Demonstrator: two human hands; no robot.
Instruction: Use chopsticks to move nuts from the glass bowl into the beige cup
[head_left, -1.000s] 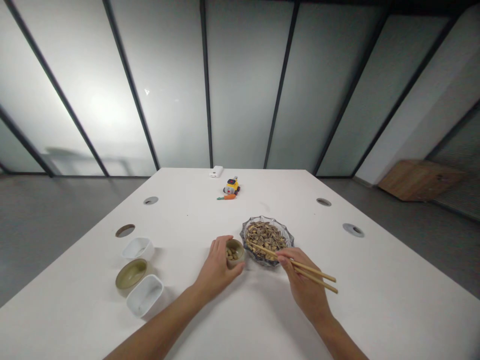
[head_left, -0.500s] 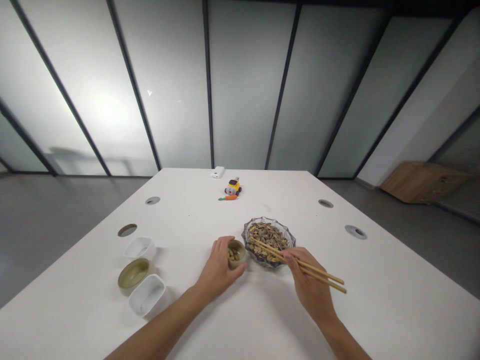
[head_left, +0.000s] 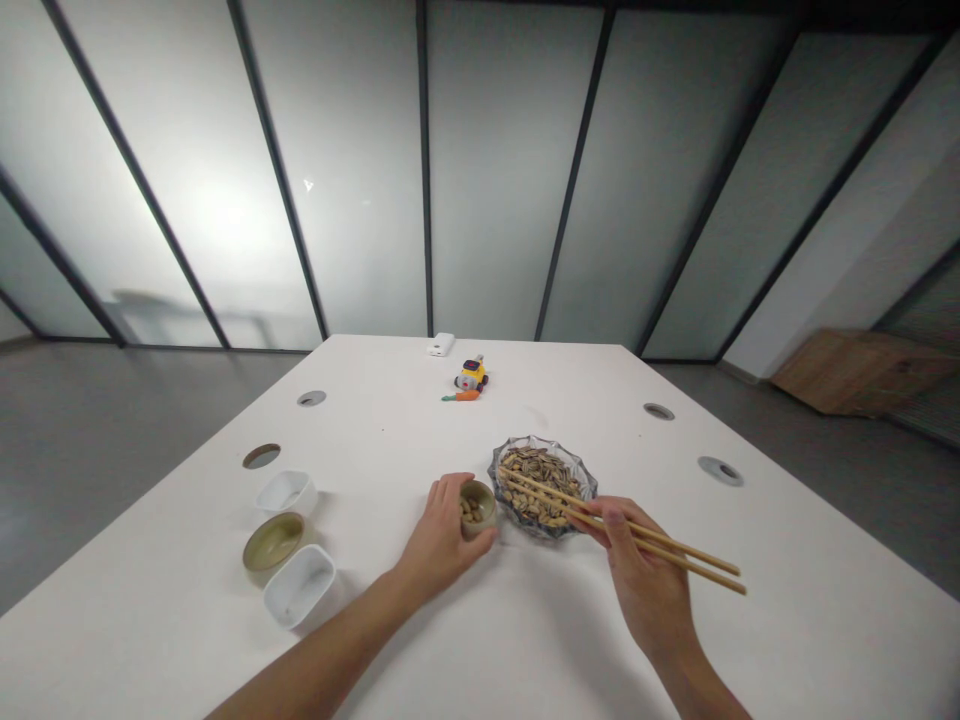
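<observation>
My left hand [head_left: 445, 535] is wrapped round a small round cup [head_left: 487, 505] that stands on the white table. Several pale nuts, perhaps pistachios [head_left: 470, 511], lie inside it. Just right of the cup is a scalloped glass bowl [head_left: 585, 470], filled with striped sunflower seeds [head_left: 541, 466] and some paler nuts [head_left: 536, 508]. A pair of wooden chopsticks [head_left: 667, 545] is gripped in my right hand [head_left: 646, 585]. Their tips reach over the left part of the glass bowl, slightly apart; whether anything is between them I cannot tell.
At left stand a white dish [head_left: 287, 492], an olive-green bowl [head_left: 274, 545] and another white dish [head_left: 301, 590], close together. Farther back are a yellow toy vehicle [head_left: 472, 374], an orange-handled toy screwdriver [head_left: 463, 397] and a white box-like object [head_left: 441, 344]. Round holes [head_left: 262, 456] pierce the table near its sides.
My right hand has shifted right and slightly down, and the chopsticks' back ends have swung outward. The tips stay over the glass bowl. My left hand still holds the cup. The view has shifted slightly.
</observation>
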